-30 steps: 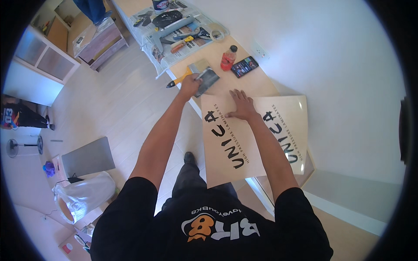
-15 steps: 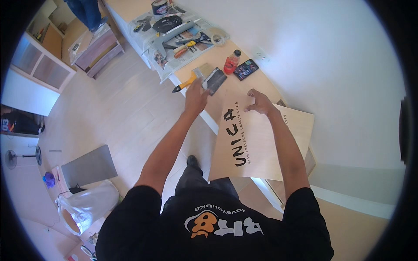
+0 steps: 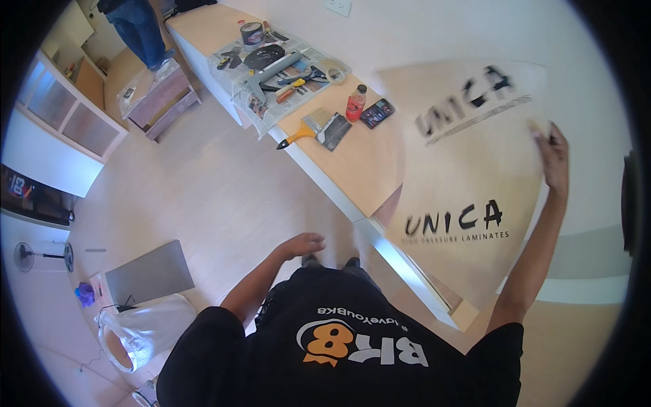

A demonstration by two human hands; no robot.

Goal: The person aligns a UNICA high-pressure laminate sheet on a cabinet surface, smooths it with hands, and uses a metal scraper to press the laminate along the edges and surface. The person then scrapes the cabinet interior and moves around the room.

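A thin, beige laminate sheet (image 3: 468,169) with black lettering stands bowed and slightly blurred over the right end of the worktop. My right hand (image 3: 555,159) grips it by its right edge, fingers curled round it. Near my waist, my left hand (image 3: 303,245) hovers above the floor, with fingers stretched out and nothing visible in them. On the worktop left of the sheet lie a yellow-handled paintbrush (image 3: 298,138) and a wide scraper blade (image 3: 335,131), overlapping. Just beyond them are a red drink bottle (image 3: 356,104) and a phone (image 3: 377,114).
Newspaper (image 3: 256,107) under plastic on the far worktop (image 3: 352,169) bears a paint can (image 3: 251,35), a tape roll (image 3: 334,73) and several tools. A person's legs (image 3: 137,34) show at the far left by a low wooden box (image 3: 163,98). A grey panel (image 3: 150,271) lies on the floor.
The laminate sheet has swung up and right, away from my body. My right hand has moved right to its edge. My left hand has come back from beside the scraper to my waist.
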